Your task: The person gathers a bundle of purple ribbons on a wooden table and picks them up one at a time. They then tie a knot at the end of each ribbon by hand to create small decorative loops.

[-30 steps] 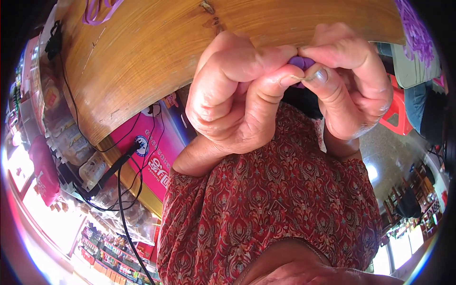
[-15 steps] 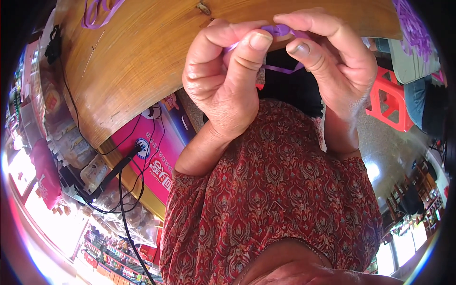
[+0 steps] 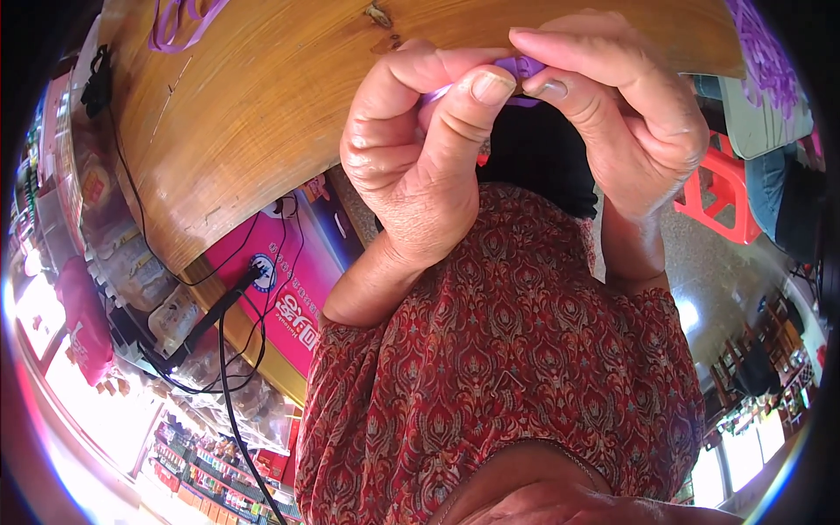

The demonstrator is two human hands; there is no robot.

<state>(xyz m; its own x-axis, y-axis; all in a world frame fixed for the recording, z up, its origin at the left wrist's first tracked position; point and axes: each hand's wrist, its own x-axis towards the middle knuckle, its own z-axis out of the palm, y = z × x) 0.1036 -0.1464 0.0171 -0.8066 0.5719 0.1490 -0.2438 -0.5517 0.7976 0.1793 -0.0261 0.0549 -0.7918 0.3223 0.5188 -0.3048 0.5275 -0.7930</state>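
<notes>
A narrow purple ribbon (image 3: 522, 66) is held up between my two hands near the table's edge, with a small folded or knotted part at the fingertips. My left hand (image 3: 420, 149) pinches it between thumb and forefinger, the other fingers curled into the palm. On the other side, my right hand (image 3: 626, 109) has its thumb and forefinger closed at the ribbon's right end. A short length of ribbon shows below the fingertips, and the rest is hidden behind my fingers.
The wooden table (image 3: 254, 114) curves across the top. Loose purple ribbon (image 3: 184, 26) lies at its far left, and a purple bundle (image 3: 763, 52) hangs at the right. Black cables (image 3: 229, 350) run down beside a pink box (image 3: 280, 289). A red plastic stool (image 3: 722, 197) stands right.
My right fingertips have come closer to the left ones, over the knotted part. The ribbon loop that hung between my hands has drawn up and shows less. Both hands shifted slightly right.
</notes>
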